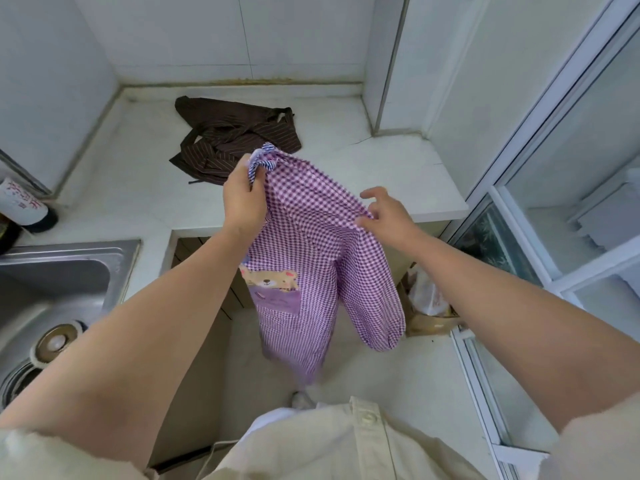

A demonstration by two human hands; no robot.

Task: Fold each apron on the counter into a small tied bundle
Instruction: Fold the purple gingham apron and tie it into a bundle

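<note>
- The purple checked apron (304,237) is off the counter (363,147), held in the air in front of its edge, with the long part hanging toward the floor (398,393).
- The left hand (242,199) has its fingers curled tight around the bunched top corner, by a blue-striped cuff. That grip looks firm.
- The right hand (384,216) only pinches the upper edge between thumb and a fingertip, with the other fingers spread loose. This is the weak point: a tug or shake could pull the cloth out and drop that half.
- A sleeve (374,299) dangles free on the right. If it is folded in as it hangs, it would likely bunch inside and make a lumpy bundle that won't tie small.
- The bear pocket (270,282) faces the person. The lower hem is blurred, so I cannot tell how it lies.
- The brown striped apron (235,140) sprawls unfolded on the counter just behind, with straps trailing. If the purple one is laid on top, the ties could tangle.
- The sink (52,271) is close on the left, and a swinging hem could dip in. I cannot tell whether it is wet.
</note>
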